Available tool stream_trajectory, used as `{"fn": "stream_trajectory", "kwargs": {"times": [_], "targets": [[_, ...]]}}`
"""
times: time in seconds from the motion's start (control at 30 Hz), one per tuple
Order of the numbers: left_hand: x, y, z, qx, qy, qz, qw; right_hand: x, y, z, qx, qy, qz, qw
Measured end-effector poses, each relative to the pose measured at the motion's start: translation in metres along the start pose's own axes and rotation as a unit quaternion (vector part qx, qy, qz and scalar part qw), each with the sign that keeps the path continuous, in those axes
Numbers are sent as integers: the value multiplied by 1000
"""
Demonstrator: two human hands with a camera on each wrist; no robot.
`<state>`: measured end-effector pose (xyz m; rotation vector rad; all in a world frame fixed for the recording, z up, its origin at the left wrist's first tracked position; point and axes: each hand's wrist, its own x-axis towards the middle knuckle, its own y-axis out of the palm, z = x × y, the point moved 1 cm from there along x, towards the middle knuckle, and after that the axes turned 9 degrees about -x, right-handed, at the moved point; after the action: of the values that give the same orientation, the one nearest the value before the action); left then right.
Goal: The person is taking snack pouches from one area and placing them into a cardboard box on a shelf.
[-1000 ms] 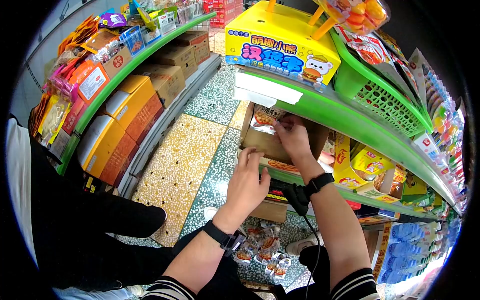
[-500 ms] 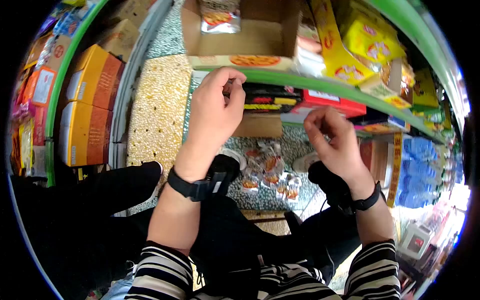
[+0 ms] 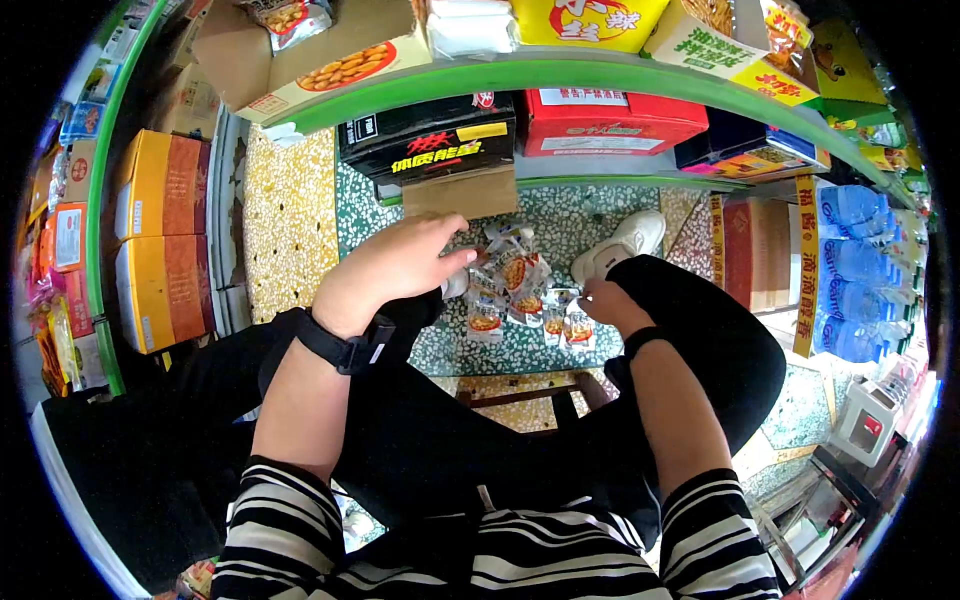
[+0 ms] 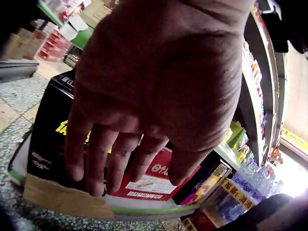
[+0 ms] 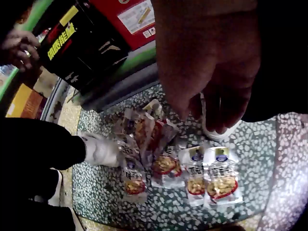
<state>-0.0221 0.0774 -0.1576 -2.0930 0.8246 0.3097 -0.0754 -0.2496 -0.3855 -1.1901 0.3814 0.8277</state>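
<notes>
Over on the left, an open carton (image 3: 345, 66) sits on the shelf with one snack packet (image 3: 290, 18) inside; a rising arm could catch its front wall and jolt it. Next comes the left hand (image 3: 395, 262), palm down, released, fingers loosely spread. In the middle, the loose packets (image 3: 522, 275) lie overlapping on the floor — slick-looking film, so a hasty scoop could send the top ones sliding off. And on the right, the right hand (image 3: 615, 305) hangs relaxed, nothing visibly in it, beside the white shoe (image 3: 635, 238); one careless shift of that foot might crush the nearest packets.
</notes>
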Motion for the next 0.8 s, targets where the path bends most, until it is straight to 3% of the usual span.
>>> {"fn": "stream_trajectory", "kwargs": {"times": [0.07,0.23,0.33,0.37,0.47,0.6,0.73,0.8], "targets": [[5,-1,2,17,0,-11,1000,12,-7,29,28,13,6,1000],[10,-3,-6,3,-18,6,1000,54,26,66,87,38,-138,986],[10,-9,-16,-7,-37,8,999,52,15,88,179,98,-100,974],[9,-9,-16,-1,-49,2,999,55,22,86,184,68,-125,972],[10,-5,-4,17,-14,-22,1000,70,35,87,197,129,-69,969],[11,-5,-1,10,-15,-16,1000,74,48,87,208,103,-138,963],[11,-13,-12,9,-48,9,999,71,39,89,117,188,-91,971],[9,-10,-10,10,-44,1,999,74,42,91,66,179,-94,977]]}}
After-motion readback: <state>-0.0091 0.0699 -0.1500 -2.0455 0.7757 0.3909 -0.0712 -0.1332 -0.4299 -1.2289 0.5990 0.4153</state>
